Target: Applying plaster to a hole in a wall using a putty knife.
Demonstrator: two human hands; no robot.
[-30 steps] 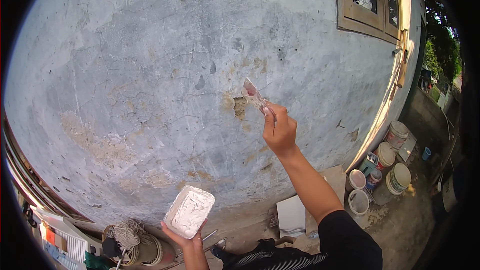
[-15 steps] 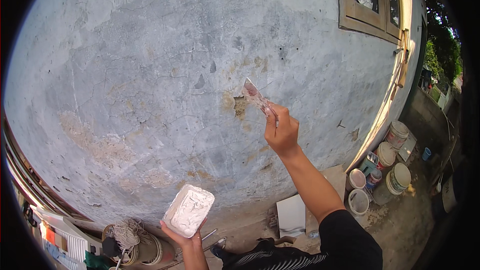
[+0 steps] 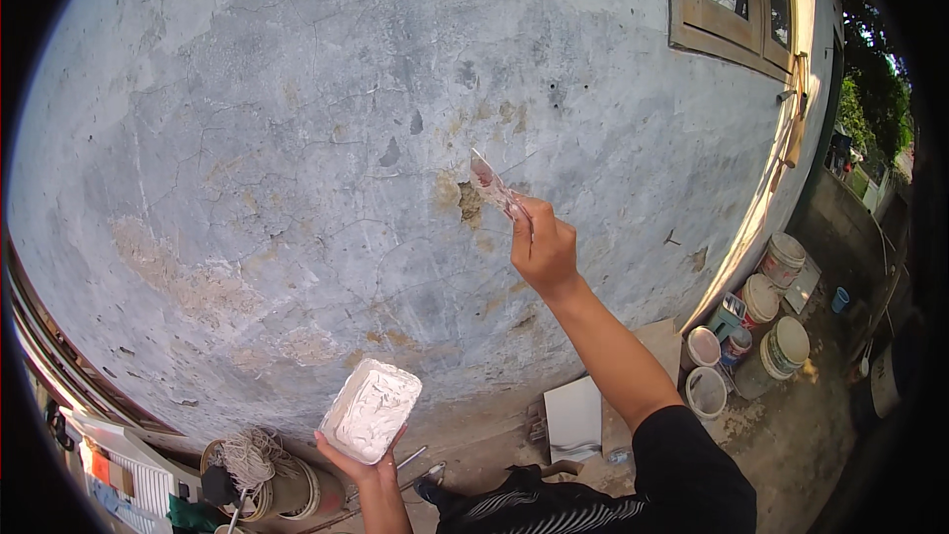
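Note:
My right hand (image 3: 545, 249) is closed round the handle of a putty knife (image 3: 490, 186), its smeared blade pointing up and to the left. The blade is right by a hole (image 3: 470, 204) of bare, crumbled plaster in the grey-blue wall (image 3: 297, 129); whether it touches the wall I cannot tell. Lower down, my left hand (image 3: 370, 469) grips a rectangular tub (image 3: 372, 411) from below. White paste with ridges and swirls lies in the tub. Most of the left fingers are hidden beneath it.
Several paint buckets (image 3: 788, 344) stand on the ground at the right, near the wall's foot. A wooden-framed window (image 3: 727, 30) is at the upper right. A pale board (image 3: 573, 419) leans below my right arm. A bucket with a string mop (image 3: 252, 459) stands at the lower left.
My right hand and the putty knife have shifted slightly left, bringing the blade nearer the hole's upper edge. The tub in my left hand sits almost where it was.

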